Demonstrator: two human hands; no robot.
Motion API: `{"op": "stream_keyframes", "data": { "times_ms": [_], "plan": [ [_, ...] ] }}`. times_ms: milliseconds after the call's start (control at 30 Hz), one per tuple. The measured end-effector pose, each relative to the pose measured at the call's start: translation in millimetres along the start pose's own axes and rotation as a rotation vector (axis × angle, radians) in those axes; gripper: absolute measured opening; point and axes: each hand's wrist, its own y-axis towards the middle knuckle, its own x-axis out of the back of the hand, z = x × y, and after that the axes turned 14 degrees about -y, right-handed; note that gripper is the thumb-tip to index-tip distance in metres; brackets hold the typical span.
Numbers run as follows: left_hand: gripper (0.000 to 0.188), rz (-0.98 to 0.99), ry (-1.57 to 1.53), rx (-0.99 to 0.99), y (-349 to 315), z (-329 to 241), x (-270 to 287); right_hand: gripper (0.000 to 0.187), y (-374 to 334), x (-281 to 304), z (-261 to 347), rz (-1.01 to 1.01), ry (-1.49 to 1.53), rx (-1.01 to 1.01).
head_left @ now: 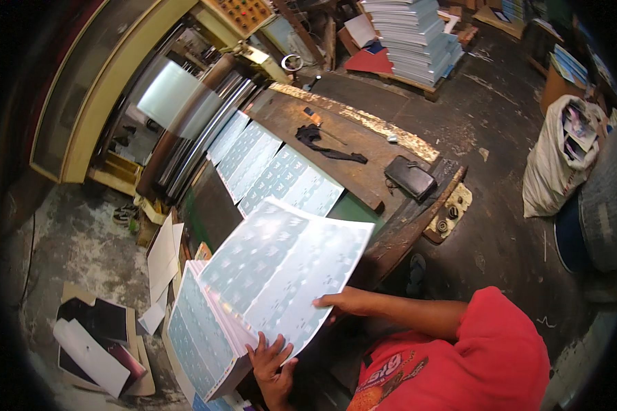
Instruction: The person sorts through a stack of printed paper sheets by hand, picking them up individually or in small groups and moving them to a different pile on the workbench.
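A large printed sheet with a pale blue-grey repeating pattern is lifted and tilted in front of me. My right hand pinches its right edge between thumb and fingers. Below and to the left stands a thick stack of the same printed sheets, partly covered by the lifted one. My left hand has its fingers spread against the stack's near edge and the lifted sheet's lower corner. More printed sheets lie overlapping on the machine's feed table beyond.
Rollers of a large machine stand at the far left. A black pouch and a dark cloth rest on the brown board. A tall paper stack sits on a pallet; a white sack stands right. Scrap card litters the floor.
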Motion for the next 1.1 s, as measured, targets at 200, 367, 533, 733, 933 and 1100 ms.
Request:
{"op": "stream_keyframes", "data": {
  "times_ms": [200,367,533,733,933,1100],
  "plan": [
    [0.055,-0.387,0.133,0.048,-14,32,23,0.032,-21,20,-68,-0.181,0.018,-0.202],
    [0.054,-0.486,0.223,0.132,-25,67,41,0.038,-54,18,-86,-0.22,-0.008,-0.315],
    [0.052,-0.557,0.266,0.169,-37,93,30,0.043,-47,16,-79,-0.232,0.044,-0.321],
    [0.047,-0.646,0.131,0.199,-32,81,35,0.049,-17,27,-63,-0.276,0.147,-0.237],
    [0.033,-0.788,-0.05,0.275,-28,83,33,0.056,14,37,-55,-0.322,0.163,-0.199],
    [0.032,-0.911,-0.163,0.355,-16,78,28,0.05,33,33,-61,-0.523,0.198,-0.111]
  ]
}}
